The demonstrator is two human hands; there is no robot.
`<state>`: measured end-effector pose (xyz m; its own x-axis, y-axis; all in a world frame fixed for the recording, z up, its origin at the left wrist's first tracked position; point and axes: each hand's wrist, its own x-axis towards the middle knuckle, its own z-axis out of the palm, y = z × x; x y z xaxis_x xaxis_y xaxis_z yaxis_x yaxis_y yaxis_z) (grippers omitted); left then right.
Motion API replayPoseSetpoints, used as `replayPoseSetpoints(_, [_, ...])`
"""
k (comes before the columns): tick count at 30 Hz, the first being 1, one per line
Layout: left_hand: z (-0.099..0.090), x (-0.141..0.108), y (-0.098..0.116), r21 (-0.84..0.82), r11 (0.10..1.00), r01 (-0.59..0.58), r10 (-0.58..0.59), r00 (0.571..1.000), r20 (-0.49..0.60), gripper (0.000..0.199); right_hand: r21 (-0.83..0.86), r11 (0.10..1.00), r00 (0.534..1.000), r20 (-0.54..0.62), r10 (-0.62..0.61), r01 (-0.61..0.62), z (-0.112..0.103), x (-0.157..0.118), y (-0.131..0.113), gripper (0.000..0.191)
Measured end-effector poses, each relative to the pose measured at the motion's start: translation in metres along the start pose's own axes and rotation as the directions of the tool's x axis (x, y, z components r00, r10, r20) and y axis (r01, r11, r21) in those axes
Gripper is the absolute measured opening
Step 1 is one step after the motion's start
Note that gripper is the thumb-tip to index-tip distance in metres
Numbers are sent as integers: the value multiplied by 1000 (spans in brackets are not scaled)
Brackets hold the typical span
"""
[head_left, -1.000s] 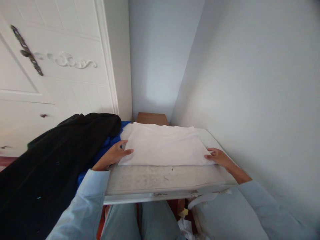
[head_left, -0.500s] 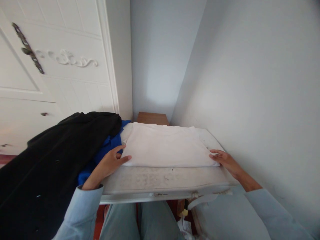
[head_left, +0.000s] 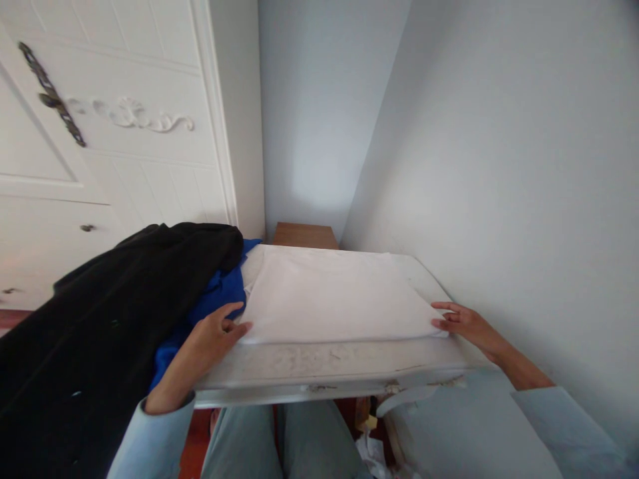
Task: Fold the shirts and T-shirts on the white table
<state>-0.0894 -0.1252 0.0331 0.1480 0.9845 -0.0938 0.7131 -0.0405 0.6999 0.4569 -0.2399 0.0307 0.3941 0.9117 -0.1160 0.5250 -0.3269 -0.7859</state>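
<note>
A white folded garment (head_left: 329, 293) lies flat on the top of a white table (head_left: 309, 359), its near edge running almost straight across. At its left front corner is my left hand (head_left: 212, 339), thumb and index finger apart, the thumb tip at the cloth's edge. On the opposite side my right hand (head_left: 466, 326) has its fingers stretched toward the right front corner, with thumb and index finger spread. Whether either hand presses on the cloth is hard to see. What kind of garment it is cannot be made out in its folded state.
A black coat (head_left: 114, 319) and a blue cloth (head_left: 222, 286) are heaped to the left. Behind them stands a white wardrobe (head_left: 150, 166). A brown wooden box (head_left: 304, 234) sits beyond the table's far edge. A pale wall (head_left: 499, 166) borders the right side.
The garment's near edge has shifted toward me, and the cloth looks smoother. My left hand has come nearer and slightly left; my right hand has moved outward to the right.
</note>
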Motion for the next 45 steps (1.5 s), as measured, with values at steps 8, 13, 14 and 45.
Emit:
replayPoseSetpoints(8, [16, -3, 28, 338, 923, -183, 308, 879, -364, 55, -248, 931, 916, -231, -327, 269, 22, 9, -12, 51])
replayPoseSetpoints(13, [67, 38, 73, 479, 655, -585, 661, 750, 14, 57, -271, 718, 744, -8, -668, 641, 95, 14, -88, 45])
replayPoseSetpoints(14, [77, 47, 81, 497, 626, -601, 649, 755, 96, 59, -270, 665, 702, 63, -709, 696, 112, 20, -104, 48])
replayPoseSetpoints(45, [102, 75, 70, 538, 642, -546, 514, 827, 226, 82, -650, 623, 888, 196, -416, 436, 110, 163, -78, 73])
